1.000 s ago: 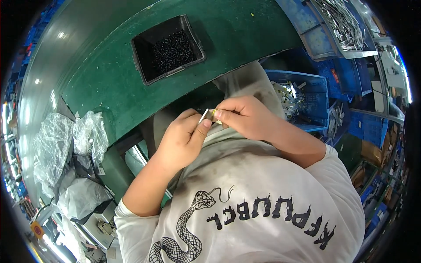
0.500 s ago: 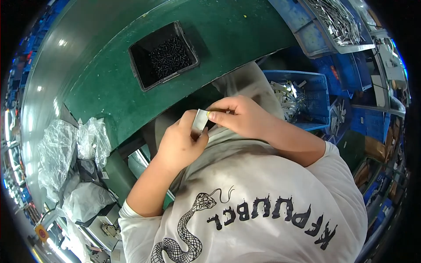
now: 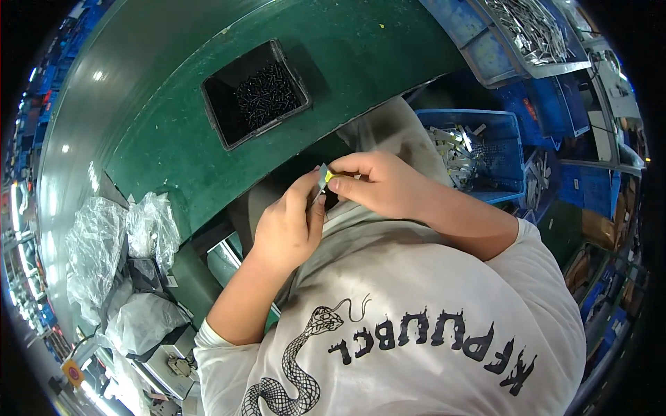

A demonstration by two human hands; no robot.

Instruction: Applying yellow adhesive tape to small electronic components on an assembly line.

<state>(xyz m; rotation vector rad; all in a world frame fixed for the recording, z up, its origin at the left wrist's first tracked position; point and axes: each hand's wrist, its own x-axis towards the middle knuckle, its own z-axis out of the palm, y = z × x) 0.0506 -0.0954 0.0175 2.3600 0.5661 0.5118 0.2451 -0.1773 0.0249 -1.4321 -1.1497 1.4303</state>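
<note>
A white shirt (image 3: 416, 284) with a snake print lies just below the hands. The left hand (image 3: 286, 225) pinches a small flat grey piece (image 3: 323, 170) between thumb and fingers; the right hand (image 3: 385, 184) pinches its yellow-marked side, so the piece sits between both. Right of the hands, a blue crate (image 3: 512, 135) holds loose metal parts (image 3: 454, 156). Plastic bags (image 3: 97, 239) lie well to their left. Beyond the hands, on a green bench (image 3: 354, 62), a black bin (image 3: 222, 104) holds small black pieces (image 3: 267, 97).
</note>
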